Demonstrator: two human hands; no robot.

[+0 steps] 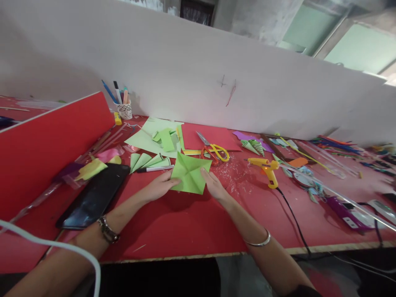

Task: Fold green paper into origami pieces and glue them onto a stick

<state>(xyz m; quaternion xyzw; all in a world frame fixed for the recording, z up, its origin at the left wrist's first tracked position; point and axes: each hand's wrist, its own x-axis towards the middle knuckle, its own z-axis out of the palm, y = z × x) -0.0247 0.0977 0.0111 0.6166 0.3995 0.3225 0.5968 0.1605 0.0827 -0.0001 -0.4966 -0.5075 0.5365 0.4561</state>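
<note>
A square of green paper [188,175], creased through its middle, is held above the red table between my two hands. My left hand [162,185] pinches its left edge, thumb on top. On the right edge my right hand [213,185] grips it the same way, the fingers behind it out of sight. Just beyond the paper lie scissors [220,152] with yellow and red handles. Folded green paper cones [145,161] and a white marker [155,168] rest to the left of the square.
A yellow glue gun [265,168] with a black cord lies to the right, near a purple power strip [348,214]. A dark phone [95,198] is beside my left forearm. Red sheets [207,137] and a pen cup [124,110] stand toward the white partition [185,62].
</note>
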